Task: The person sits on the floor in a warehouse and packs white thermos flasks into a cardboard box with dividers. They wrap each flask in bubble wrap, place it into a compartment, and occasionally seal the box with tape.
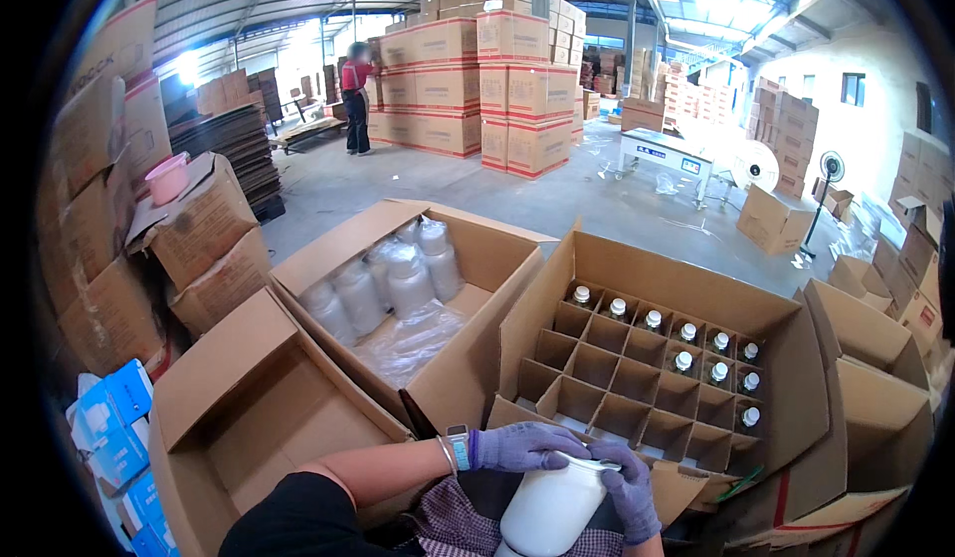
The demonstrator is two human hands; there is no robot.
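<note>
White jar [553, 509], left fingers [532, 446] and right fingers [634, 492] curled around its top, cartons [686, 277], grey warehouse floor [418, 181]

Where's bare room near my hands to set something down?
Left of your left hand, the leftmost open carton shows bare floor between its walls. In the divider carton, front-left cells bordered by partitions look free. Crowded: its back row of bottles and bagged containers in the middle carton.

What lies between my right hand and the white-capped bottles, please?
In the head view, the near flap and dividers of the carton lie between your right hand and the white-capped bottles.
</note>
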